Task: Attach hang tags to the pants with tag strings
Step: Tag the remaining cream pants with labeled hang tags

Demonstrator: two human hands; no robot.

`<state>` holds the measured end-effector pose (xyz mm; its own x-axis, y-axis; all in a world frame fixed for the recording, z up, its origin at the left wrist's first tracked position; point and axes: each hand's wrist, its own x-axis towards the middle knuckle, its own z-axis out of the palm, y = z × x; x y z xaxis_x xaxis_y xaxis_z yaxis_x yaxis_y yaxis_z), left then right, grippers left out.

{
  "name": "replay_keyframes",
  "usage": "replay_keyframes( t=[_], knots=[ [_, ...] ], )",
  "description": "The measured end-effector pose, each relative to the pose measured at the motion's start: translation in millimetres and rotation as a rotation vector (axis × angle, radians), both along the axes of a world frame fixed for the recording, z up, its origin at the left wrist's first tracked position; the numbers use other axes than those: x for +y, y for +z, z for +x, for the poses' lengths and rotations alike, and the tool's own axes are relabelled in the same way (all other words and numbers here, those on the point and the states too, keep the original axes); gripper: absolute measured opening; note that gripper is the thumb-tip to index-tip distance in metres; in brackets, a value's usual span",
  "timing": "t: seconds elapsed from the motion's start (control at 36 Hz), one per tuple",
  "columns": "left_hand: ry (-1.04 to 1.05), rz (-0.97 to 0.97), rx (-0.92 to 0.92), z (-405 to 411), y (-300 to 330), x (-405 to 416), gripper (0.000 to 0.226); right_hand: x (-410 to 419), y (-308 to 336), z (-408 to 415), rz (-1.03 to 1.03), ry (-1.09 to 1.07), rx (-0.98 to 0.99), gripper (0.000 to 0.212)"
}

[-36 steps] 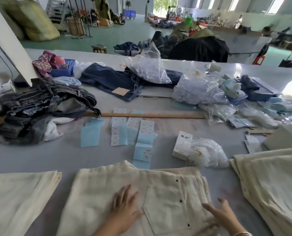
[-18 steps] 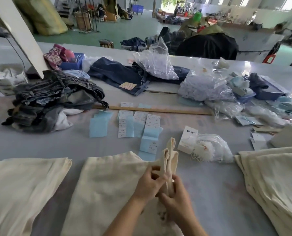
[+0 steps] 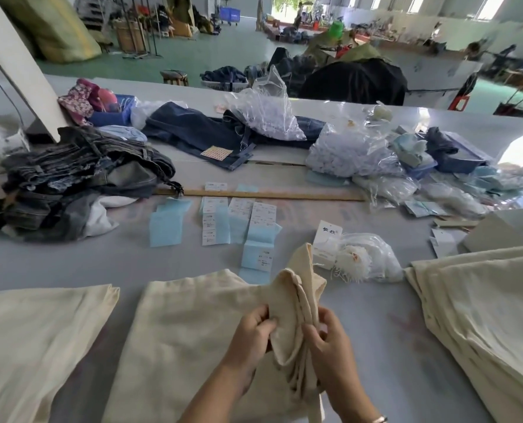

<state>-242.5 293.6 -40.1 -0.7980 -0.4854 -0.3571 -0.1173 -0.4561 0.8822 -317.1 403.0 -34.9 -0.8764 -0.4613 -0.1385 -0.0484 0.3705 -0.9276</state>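
Both hands, left hand [image 3: 252, 334] and right hand [image 3: 327, 338], gripping cream pants [image 3: 297, 300] waistband (bunched upright); next, fetching hang tags [image 3: 257, 254] and tag strings [image 3: 353, 259].

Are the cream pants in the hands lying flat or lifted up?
Partly lifted: left hand and right hand grip the cream pants, bunched and raised; the rest lies flat.

I have a single wide-angle view from the head, looking forward and down across the grey worktable [image 3: 71, 264]. It sits close over the two hands, which fill the lower centre; the long wooden ruler [image 3: 272, 195] lies mid-frame, and the green factory floor [image 3: 193, 61] stretches beyond, bowed by the lens.
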Motion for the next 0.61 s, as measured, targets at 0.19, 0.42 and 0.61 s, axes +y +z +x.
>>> replay_keyframes(
  t=[0.19,0.42,0.61],
  knots=[
    [0.133,0.014,-0.009,9,3,-13,0.034,17,15,-12,-0.302,0.086,-0.343,0.025],
    [0.219,-0.356,-0.019,23,9,-38,0.028,23,15,-18,-0.478,0.106,-0.627,0.020],
    [-0.013,-0.772,-0.159,20,30,-21,0.011,15,15,-10,-0.529,0.058,-0.634,0.030]
  ],
)
